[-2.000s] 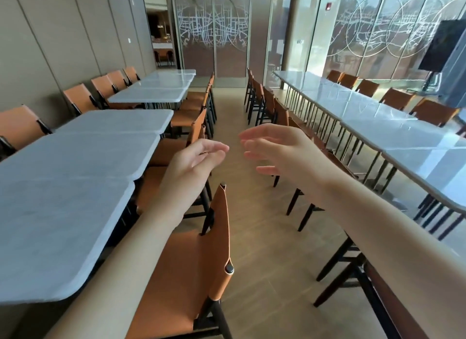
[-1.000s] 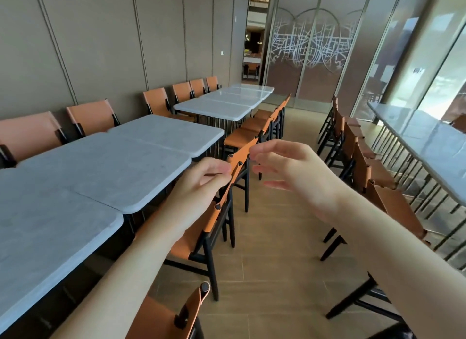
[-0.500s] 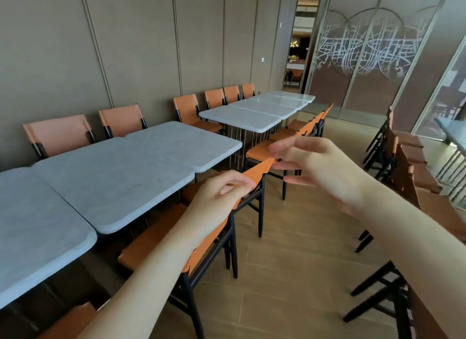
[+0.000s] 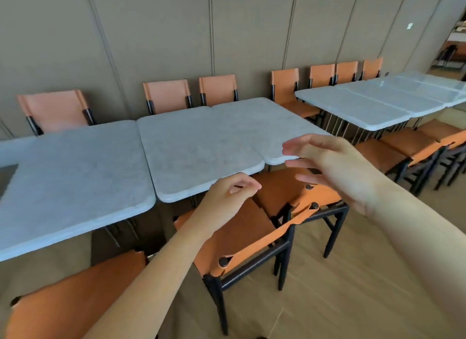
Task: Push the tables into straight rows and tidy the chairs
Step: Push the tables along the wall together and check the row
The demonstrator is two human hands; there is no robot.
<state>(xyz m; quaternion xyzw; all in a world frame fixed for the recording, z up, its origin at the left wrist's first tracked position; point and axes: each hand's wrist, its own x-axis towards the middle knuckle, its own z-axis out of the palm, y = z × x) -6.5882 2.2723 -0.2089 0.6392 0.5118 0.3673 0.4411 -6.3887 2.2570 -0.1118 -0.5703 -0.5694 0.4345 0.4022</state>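
A run of white marble tables [image 4: 201, 139] stands in front of me, its near edges stepped rather than flush. A second group of tables [image 4: 378, 99] stands apart at the right. Two orange leather chairs with black frames sit close together below my hands: one [image 4: 242, 235] under my left hand, one [image 4: 302, 195] further right, their backs nearly touching. My left hand [image 4: 227, 195] hovers over the near chair's seat, fingers loosely curled, holding nothing. My right hand [image 4: 335, 167] is spread open in the air above the right chair's back.
Several orange chairs [image 4: 166, 94] line the panelled wall behind the tables. More chairs [image 4: 413, 147] stand along the right table group. Another orange chair back [image 4: 75, 301] is at the bottom left. Wooden floor [image 4: 353, 288] lies at the lower right.
My view has swung left from looking down the aisle to facing the table row. Both hands stayed raised and empty, now above two chairs pushed close together.
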